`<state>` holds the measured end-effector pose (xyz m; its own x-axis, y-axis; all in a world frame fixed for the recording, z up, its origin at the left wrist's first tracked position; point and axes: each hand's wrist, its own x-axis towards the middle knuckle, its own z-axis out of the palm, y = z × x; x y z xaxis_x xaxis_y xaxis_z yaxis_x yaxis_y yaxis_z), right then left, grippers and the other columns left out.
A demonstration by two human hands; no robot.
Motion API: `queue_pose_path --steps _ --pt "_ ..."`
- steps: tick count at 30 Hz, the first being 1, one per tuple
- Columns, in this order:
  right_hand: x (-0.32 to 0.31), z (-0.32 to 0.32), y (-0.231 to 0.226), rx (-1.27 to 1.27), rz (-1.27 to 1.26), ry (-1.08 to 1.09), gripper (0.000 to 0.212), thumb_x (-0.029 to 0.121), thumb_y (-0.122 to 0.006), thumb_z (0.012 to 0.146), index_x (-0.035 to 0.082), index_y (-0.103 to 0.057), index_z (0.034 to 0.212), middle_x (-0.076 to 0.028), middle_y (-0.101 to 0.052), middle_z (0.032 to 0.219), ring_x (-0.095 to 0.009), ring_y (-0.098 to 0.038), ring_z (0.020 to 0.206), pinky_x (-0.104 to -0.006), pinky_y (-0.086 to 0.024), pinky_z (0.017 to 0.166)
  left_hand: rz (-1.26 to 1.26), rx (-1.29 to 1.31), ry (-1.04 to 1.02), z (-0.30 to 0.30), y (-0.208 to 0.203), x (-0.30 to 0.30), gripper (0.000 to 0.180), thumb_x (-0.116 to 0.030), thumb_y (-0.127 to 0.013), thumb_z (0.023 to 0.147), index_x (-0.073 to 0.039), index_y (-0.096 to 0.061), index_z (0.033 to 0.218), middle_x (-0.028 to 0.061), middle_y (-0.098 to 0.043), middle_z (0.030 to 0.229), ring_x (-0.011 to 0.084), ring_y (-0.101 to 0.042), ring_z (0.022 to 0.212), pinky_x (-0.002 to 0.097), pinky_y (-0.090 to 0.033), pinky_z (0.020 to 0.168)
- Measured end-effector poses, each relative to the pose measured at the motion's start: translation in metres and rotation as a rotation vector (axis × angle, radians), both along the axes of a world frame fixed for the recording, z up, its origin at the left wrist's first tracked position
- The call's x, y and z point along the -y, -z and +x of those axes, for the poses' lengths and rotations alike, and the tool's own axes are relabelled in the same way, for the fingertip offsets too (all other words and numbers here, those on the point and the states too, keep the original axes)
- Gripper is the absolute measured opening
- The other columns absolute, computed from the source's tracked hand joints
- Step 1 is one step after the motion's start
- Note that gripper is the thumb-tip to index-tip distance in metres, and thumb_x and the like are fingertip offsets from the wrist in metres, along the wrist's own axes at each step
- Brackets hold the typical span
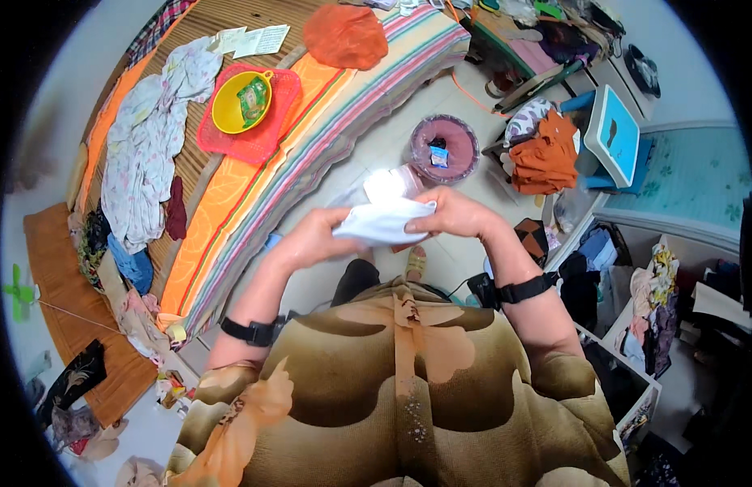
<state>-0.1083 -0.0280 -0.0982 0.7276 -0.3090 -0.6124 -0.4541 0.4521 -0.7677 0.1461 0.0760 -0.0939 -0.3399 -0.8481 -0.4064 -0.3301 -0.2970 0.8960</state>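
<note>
A small white cloth item (381, 221) is stretched between my two hands in front of my body; its exact kind I cannot make out. My left hand (315, 237) grips its left end, fingers closed on the fabric. At the other end, my right hand (455, 216) pinches the cloth between thumb and fingers. Just beyond the hands, a bright glare hides part of a pale, see-through thing (408, 180). A pink bin (465, 166) with a liner and a blue packet (439, 157) inside stands farther off on the floor.
To the left is a bed with a striped cover (335, 118), holding a yellow bowl (222, 114) in a pink basket (289, 89), an orange bag (345, 36) and floral clothing (145, 154). Orange cloth (546, 158) lies on the right, near a blue stool (615, 134) and open drawers (635, 381) of clothes.
</note>
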Motion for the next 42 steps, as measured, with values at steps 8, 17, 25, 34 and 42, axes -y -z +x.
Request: queue_pose_path --steps 8,17,25,34,42 --pt "0.027 0.059 -0.052 0.052 -0.333 -0.129 0.025 0.013 -0.072 0.084 0.0 -0.067 0.104 0.001 -0.066 0.088 -0.005 -0.057 0.08 -0.0227 -0.048 0.072 -0.052 0.202 -0.015 0.056 0.033 -0.012 0.026 -0.008 -0.064 0.072 0.0 -0.064 0.097 0.0154 -0.066 0.088 0.0258 -0.064 0.082 0.0339 -0.05 0.075" --pt "0.058 0.066 -0.086 -0.049 -0.404 0.014 0.023 0.015 -0.071 0.083 0.001 -0.068 0.101 0.003 -0.063 0.081 -0.006 -0.054 0.072 -0.0227 -0.045 0.063 -0.297 0.197 -0.19 0.09 0.059 -0.012 0.026 -0.012 -0.058 0.075 -0.003 -0.064 0.099 0.0148 -0.063 0.092 0.0321 -0.061 0.088 0.0375 -0.048 0.078" --pt "0.113 0.059 -0.074 -0.021 -0.535 0.06 0.03 0.023 -0.071 0.084 0.003 -0.066 0.106 0.002 -0.062 0.08 -0.005 -0.052 0.065 -0.0206 -0.041 0.056 -0.6 0.353 -0.699 0.084 0.06 0.022 0.024 -0.009 -0.055 0.083 -0.002 -0.061 0.105 0.018 -0.064 0.091 0.0312 -0.062 0.084 0.036 -0.048 0.077" --pt "0.199 0.024 -0.062 0.095 -0.546 0.06 0.037 0.031 -0.069 0.084 0.001 -0.067 0.106 0.002 -0.061 0.077 -0.006 -0.051 0.063 -0.0228 -0.042 0.056 -0.327 0.331 -0.752 0.035 -0.029 0.048 0.028 -0.018 -0.073 0.079 -0.003 -0.065 0.101 0.0024 -0.063 0.081 0.0073 -0.056 0.077 0.0274 -0.048 0.071" --pt "0.198 -0.013 -0.053 0.188 -0.531 0.05 0.031 0.025 -0.069 0.086 0.002 -0.067 0.107 0.003 -0.062 0.08 -0.005 -0.051 0.065 -0.0211 -0.042 0.058 -0.3 0.705 -0.696 0.009 -0.028 0.041 0.027 -0.007 -0.061 0.069 0.001 -0.067 0.095 0.0144 -0.065 0.09 0.027 -0.064 0.085 0.0341 -0.049 0.077"
